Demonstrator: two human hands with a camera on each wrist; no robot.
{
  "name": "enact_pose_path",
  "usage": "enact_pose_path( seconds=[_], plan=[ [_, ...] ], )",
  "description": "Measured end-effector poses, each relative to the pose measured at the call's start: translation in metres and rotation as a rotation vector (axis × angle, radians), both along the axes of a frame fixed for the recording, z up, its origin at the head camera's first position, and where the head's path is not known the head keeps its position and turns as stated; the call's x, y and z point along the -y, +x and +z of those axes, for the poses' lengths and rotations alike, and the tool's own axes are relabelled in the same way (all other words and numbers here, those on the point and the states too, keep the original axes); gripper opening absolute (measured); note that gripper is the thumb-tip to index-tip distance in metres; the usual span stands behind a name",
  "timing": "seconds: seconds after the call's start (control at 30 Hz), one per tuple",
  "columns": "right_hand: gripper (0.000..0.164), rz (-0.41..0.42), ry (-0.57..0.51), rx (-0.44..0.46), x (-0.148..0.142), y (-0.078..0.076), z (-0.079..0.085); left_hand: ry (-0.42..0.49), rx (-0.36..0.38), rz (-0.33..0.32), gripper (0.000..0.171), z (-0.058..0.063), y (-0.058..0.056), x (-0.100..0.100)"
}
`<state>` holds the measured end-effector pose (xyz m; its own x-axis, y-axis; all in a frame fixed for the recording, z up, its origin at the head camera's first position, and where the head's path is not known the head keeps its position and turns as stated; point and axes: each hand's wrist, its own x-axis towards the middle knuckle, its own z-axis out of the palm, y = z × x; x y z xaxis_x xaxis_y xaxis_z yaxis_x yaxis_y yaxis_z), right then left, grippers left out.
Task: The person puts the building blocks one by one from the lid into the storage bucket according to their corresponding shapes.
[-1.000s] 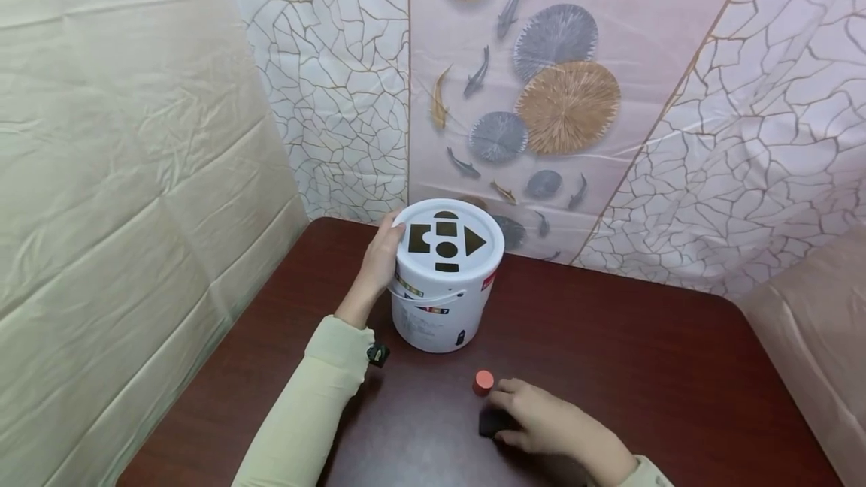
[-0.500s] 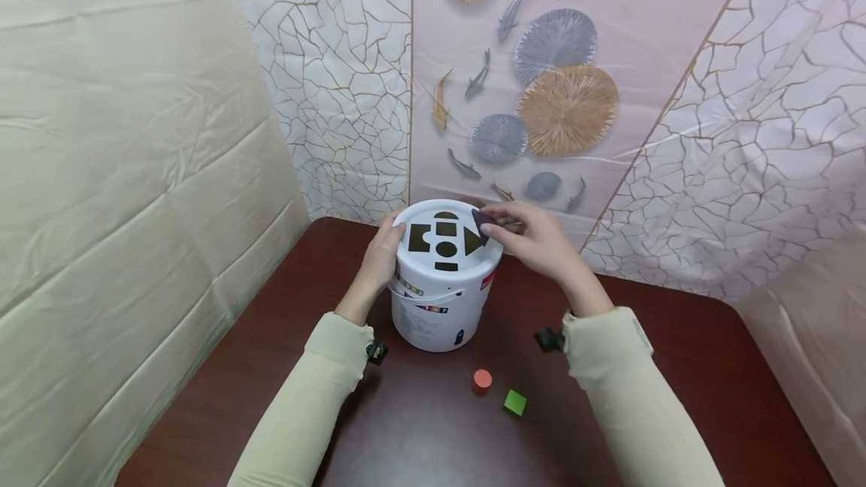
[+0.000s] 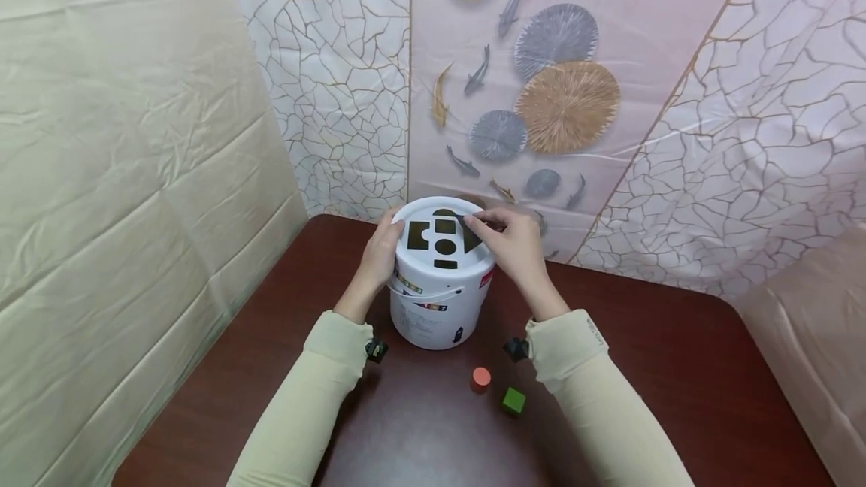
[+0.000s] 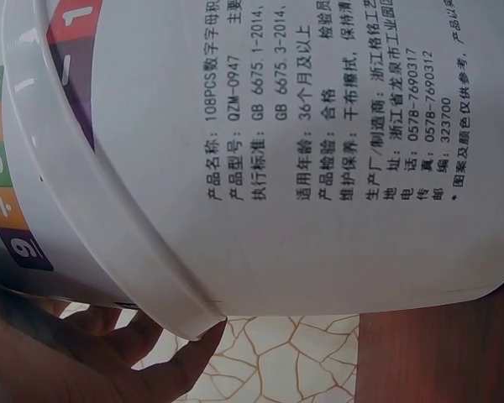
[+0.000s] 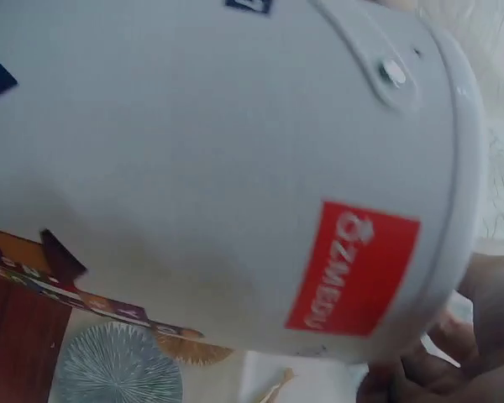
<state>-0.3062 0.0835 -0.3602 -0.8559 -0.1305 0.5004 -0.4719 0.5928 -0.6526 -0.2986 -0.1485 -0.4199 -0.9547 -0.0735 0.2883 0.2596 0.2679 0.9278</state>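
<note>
A white lidded bucket (image 3: 433,314) stands upright on the table, its lid (image 3: 406,258) cut with several shaped holes. My left hand (image 3: 379,258) holds the bucket's left side, thumb at the lid rim; in the left wrist view its fingers (image 4: 181,369) reach round beside the white handle (image 4: 126,218). Over the triangular hole, my right hand (image 3: 510,243) pinches a dark block (image 3: 461,221), mostly hidden by the fingers. It looks purple and triangular in the earlier frame. How far the block sits in the hole I cannot tell. The right wrist view shows the bucket wall and curled fingers (image 5: 454,340).
An orange-red round block (image 3: 480,379) and a green cube (image 3: 513,401) lie on the dark red-brown table (image 3: 419,427) in front of the bucket. Patterned cloth (image 3: 352,96) hangs close behind, and a beige cloth wall (image 3: 149,171) borders the left.
My right hand has lifted the dark block from the table to the lid, uncovering the green cube. It then shifted slightly left over the triangular hole. My left hand has kept its place.
</note>
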Motion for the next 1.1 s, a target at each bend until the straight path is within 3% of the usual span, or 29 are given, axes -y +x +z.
enact_pose_path(
  seconds=[0.17, 0.3, 0.5, 0.63, 0.7, 0.83, 0.9, 0.97, 1.1],
  plan=[
    [0.028, -0.045, 0.112, -0.095, 0.006, 0.005, -0.009, -0.007, 0.010, -0.006, 0.052, -0.001, 0.000, 0.000],
    [0.027, -0.055, 0.199, -0.145, 0.004, 0.008, -0.004, -0.010, 0.003, 0.005, 0.053, -0.001, 0.000, 0.001],
    [0.025, -0.044, 0.379, -0.041, 0.003, 0.008, 0.005, -0.001, -0.003, 0.009, 0.052, 0.000, -0.001, 0.007],
    [0.021, 0.040, 0.331, -0.018, 0.000, 0.007, -0.005, 0.004, 0.010, 0.006, 0.052, -0.004, 0.000, 0.008],
    [0.021, 0.091, 0.254, -0.106, -0.003, 0.011, -0.013, 0.005, 0.015, 0.006, 0.052, -0.006, 0.001, 0.007],
    [0.025, 0.160, 0.123, -0.396, -0.024, 0.031, -0.034, 0.017, 0.004, -0.002, 0.052, -0.007, 0.001, 0.002],
    [0.023, 0.193, 0.092, -0.453, -0.042, 0.045, -0.047, 0.012, 0.002, -0.007, 0.052, -0.006, 0.001, -0.001],
    [0.020, 0.251, 0.138, -0.365, -0.062, 0.061, -0.061, 0.008, 0.000, -0.007, 0.052, -0.005, 0.001, -0.002],
    [0.029, 0.368, 0.426, 0.024, -0.092, 0.091, -0.092, -0.002, -0.005, 0.009, 0.052, -0.001, 0.000, -0.001]
  ],
)
